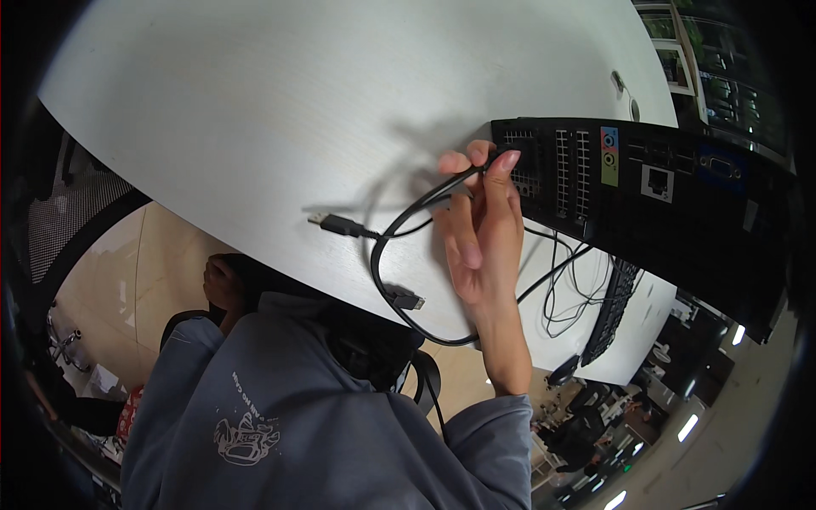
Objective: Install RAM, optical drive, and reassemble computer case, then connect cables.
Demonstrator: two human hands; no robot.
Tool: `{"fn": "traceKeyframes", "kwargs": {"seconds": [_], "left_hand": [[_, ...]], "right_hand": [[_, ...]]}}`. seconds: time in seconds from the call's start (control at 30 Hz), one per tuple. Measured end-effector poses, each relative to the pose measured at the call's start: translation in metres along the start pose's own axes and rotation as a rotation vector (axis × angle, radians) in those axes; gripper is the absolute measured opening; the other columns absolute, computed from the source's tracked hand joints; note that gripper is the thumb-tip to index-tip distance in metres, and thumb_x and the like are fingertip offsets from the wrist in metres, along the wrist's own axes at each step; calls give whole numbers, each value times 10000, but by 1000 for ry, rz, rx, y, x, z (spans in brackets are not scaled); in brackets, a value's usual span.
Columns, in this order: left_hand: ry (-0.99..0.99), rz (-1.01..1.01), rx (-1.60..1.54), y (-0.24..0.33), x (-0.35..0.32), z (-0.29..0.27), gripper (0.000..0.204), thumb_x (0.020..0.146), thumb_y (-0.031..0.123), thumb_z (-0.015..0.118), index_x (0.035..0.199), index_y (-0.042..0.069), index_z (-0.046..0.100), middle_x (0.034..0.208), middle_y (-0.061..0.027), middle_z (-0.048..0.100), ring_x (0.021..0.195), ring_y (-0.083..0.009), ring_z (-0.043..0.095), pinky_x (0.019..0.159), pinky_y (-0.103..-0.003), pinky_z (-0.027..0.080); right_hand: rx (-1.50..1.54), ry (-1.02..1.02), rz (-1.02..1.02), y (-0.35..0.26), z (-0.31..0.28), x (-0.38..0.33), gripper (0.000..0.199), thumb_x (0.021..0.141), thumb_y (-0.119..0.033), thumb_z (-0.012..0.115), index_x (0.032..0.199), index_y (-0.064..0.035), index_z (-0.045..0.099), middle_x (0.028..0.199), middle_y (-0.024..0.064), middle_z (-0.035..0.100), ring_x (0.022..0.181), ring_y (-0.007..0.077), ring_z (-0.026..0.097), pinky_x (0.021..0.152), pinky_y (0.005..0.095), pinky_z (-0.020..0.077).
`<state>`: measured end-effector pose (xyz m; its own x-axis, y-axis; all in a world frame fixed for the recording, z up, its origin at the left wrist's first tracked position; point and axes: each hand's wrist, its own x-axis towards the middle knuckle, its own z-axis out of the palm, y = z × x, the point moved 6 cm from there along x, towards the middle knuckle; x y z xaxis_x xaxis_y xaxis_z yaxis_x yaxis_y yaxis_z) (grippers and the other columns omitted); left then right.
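Note:
My right hand (486,229) is raised over the white desk beside the back of a black computer case (680,212). Its thumb and fingers pinch a black cable (399,223) close to the case's grille and sockets. From this grip the cable loops down to the left, and part of it passes behind my wrist. A black USB plug (342,225) sticks out to the left on a thinner lead. Another plug (405,298) hangs lower, near the desk's edge. My left hand (223,283) rests low by my lap, dim and small, its fingers unclear.
On the right part of the desk lie a black keyboard (614,310), a mouse (563,371) and thin tangled wires (557,297). A small metal object (618,81) sits behind the case. A mesh chair (68,204) stands at the left, past the desk's curved edge.

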<state>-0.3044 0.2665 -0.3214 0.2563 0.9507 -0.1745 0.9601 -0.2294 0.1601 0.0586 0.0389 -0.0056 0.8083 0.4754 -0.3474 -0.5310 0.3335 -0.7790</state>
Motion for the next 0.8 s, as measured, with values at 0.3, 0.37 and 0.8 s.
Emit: {"fn": "traceKeyframes", "kwargs": {"seconds": [0.3,0.37,0.8], "left_hand": [[26,27,18,-1,-1,2,388,1064,321,362,1039,137,703,990,-152,721,916,-412,675,783,-544,525],[25,59,-5,1,-1,2,379,1064,316,366,1035,134,697,983,-152,718,914,-409,675,786,-545,525],[52,96,-5,0,-1,3,314,1060,271,400,1035,128,679,964,-106,709,923,-350,678,799,-496,526]], "right_hand": [[77,13,-10,6,1,-3,410,1114,-474,351,1033,-102,504,1166,184,722,379,40,327,361,201,266],[16,33,22,4,-4,-5,409,1114,-470,353,1022,-103,507,1151,183,725,375,38,329,344,188,246],[266,70,-49,9,8,-2,359,1114,-413,410,1053,-89,552,1283,171,684,424,14,335,395,192,305]]}}
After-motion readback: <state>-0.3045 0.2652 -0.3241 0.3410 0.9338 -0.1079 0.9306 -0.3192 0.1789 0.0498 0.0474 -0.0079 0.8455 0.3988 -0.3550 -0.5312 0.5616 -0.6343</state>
